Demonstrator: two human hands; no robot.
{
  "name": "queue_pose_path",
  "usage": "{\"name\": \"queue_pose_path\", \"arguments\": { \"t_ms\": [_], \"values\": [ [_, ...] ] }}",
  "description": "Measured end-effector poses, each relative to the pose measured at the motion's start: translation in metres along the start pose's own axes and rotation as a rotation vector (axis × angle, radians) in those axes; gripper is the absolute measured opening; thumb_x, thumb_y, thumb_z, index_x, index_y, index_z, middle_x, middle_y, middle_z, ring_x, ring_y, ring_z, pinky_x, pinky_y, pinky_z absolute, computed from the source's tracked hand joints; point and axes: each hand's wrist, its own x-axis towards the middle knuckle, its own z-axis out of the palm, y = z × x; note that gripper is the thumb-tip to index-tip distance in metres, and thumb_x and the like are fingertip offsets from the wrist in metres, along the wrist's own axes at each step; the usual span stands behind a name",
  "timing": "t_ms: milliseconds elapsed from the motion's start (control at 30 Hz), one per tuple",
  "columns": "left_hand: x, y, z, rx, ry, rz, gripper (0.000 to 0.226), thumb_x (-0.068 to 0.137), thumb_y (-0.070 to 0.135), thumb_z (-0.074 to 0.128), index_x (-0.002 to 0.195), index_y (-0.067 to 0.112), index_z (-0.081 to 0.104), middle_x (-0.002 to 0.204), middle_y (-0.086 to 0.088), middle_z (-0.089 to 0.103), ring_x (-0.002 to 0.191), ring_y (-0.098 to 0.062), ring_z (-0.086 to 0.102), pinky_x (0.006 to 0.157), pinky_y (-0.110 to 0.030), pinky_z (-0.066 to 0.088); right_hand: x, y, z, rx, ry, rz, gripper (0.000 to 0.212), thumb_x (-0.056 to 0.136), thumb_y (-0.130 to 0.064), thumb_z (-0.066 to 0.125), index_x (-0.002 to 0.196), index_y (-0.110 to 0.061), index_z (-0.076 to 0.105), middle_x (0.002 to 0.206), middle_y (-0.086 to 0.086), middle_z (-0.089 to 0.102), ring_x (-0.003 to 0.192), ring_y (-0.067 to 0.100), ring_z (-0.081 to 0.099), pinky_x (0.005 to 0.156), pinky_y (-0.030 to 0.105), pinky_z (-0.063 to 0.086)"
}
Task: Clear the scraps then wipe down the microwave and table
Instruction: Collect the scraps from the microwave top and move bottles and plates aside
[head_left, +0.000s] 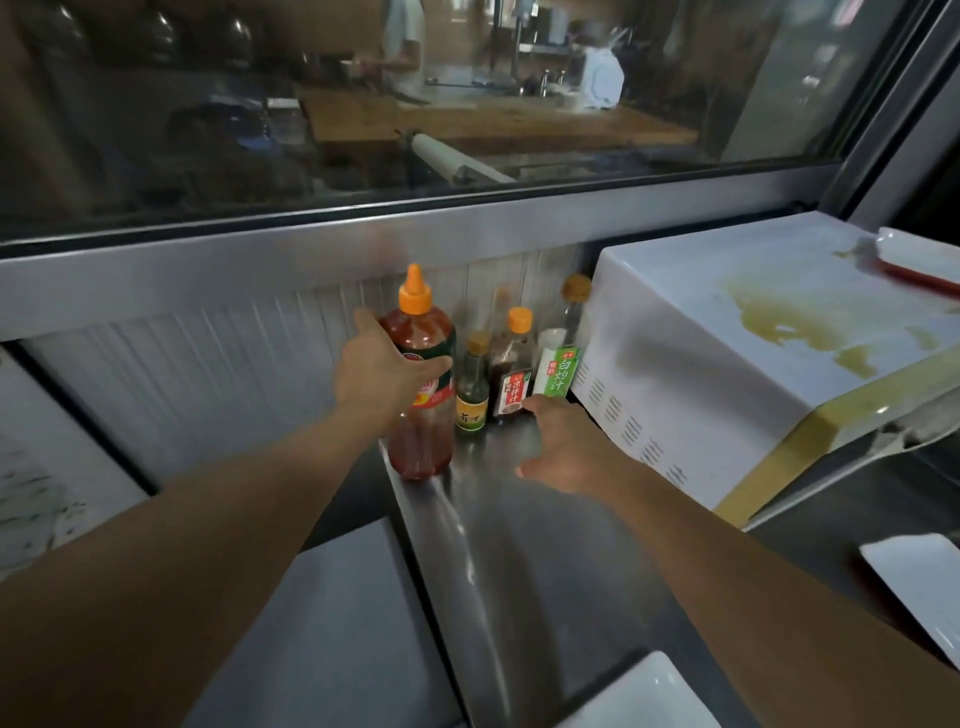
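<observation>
Two hands: left grip (387, 371) wraps red sauce btl (423, 395), right (563, 449) open, empty, nr dark-sauce btl (514, 371).

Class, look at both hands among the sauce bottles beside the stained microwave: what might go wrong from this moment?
1. The left hand grips the tall red sauce bottle near the steel counter edge; it might tip.
2. The right hand reaches by the closely packed small bottles; one knock could topple several.
3. The yellow spill on the microwave could drip further down its front.
</observation>
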Motion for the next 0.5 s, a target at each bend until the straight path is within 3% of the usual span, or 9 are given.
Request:
{"name": "queue_pose_path", "arguments": {
  "t_ms": [300, 500],
  "values": [
    [0.015, -0.006, 0.02, -0.031, 0.054, -0.055, 0.078, 0.059, 0.044, 0.085, 0.116, 0.012, 0.042, 0.113, -0.007, 0.06, 0.102, -0.027, 0.061, 0.077, -0.037, 0.051, 0.023, 0.01, 0.009, 0.017, -0.016, -0.014, 0.073, 0.07, -0.03, 0.079, 0.132, -0.015, 0.043, 0.121, 0.007, 0.053, 0.108, 0.024, 0.051, 0.086, 0.031, 0.047],
    [0.013, -0.002, 0.028, -0.048, 0.045, -0.032, 0.076, 0.061, 0.04, 0.085, 0.116, 0.011, 0.042, 0.115, -0.008, 0.06, 0.103, -0.029, 0.06, 0.079, -0.036, 0.051, 0.032, 0.015, 0.015, 0.051, -0.042, 0.0, 0.077, 0.072, -0.029, 0.078, 0.137, -0.017, 0.039, 0.127, 0.007, 0.048, 0.118, 0.025, 0.046, 0.094, 0.036, 0.047]
  ]
}}
